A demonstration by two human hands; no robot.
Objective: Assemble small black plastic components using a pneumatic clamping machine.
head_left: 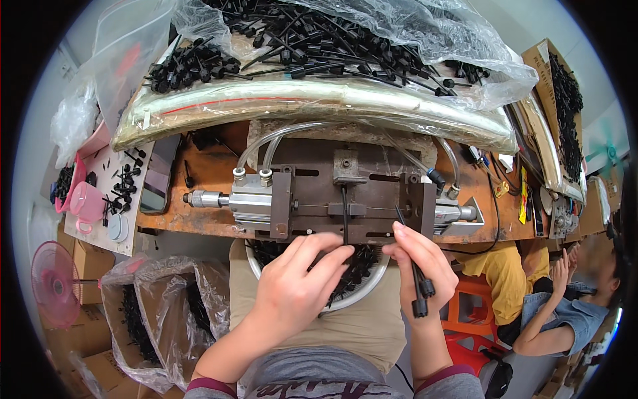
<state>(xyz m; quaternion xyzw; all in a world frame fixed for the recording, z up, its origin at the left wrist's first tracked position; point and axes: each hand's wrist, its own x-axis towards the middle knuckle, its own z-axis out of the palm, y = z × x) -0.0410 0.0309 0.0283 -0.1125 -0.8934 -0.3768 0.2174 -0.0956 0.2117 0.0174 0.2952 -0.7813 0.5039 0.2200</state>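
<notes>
A black rod [345, 213] lies across the middle of a dark metal fixture [312, 229], pointing toward me. My left hand [296, 282] is at the rod's near end, its fingers bent and closed around that end, which they cover. In my right hand [425, 269], just right of it, are black rods with thick ribbed heads [420, 306]. The heads hang below the fingers, and a thin tip sticks up past the thumb and forefinger. Silver air cylinders [252, 203] sit at both ends of the fixture, with clear hoses attached.
On my lap, a white-rimmed basin [362, 296] holds many black parts. Behind the fixture lies a large plastic-covered pile of black rods [306, 53]. A phone [159, 176] and pink cup [86, 203] stand left. Another person [565, 299] sits at the right.
</notes>
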